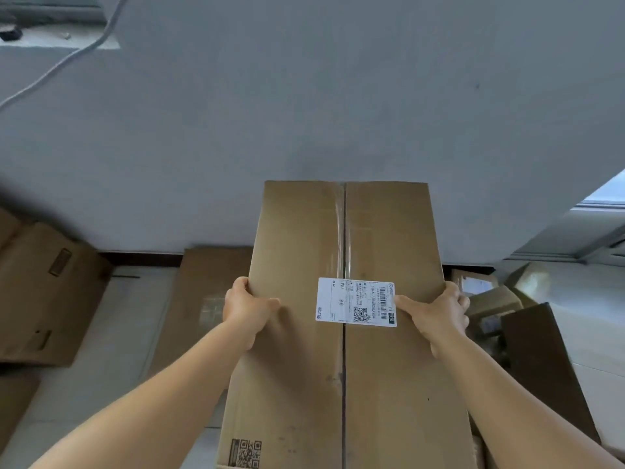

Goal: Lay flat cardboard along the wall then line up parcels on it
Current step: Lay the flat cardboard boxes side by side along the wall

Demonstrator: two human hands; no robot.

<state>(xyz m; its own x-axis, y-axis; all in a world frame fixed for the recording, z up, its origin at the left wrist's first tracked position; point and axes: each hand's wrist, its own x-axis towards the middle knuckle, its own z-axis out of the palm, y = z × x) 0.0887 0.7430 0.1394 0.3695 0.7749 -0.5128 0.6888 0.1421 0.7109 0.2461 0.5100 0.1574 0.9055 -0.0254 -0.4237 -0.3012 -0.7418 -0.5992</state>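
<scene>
Fingers of left hand (pixel 248 308) and right hand (pixel 439 313) curled over parcel (pixel 341 367) edges, thumbs on top.

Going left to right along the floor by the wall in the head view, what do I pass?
Flattened cardboard on the far left → flat cardboard sheet at the wall → left hand → held parcel → right hand → jumble of boxes.

matt brown cardboard parcel (pixel 345 333) with glossy clear tape down its seam, smooth white paper label (pixel 356 300), matt grey painted wall (pixel 304 113), flattened cardboard (pixel 203 299) looked dull, pale smooth floor (pixel 135 316)
</scene>
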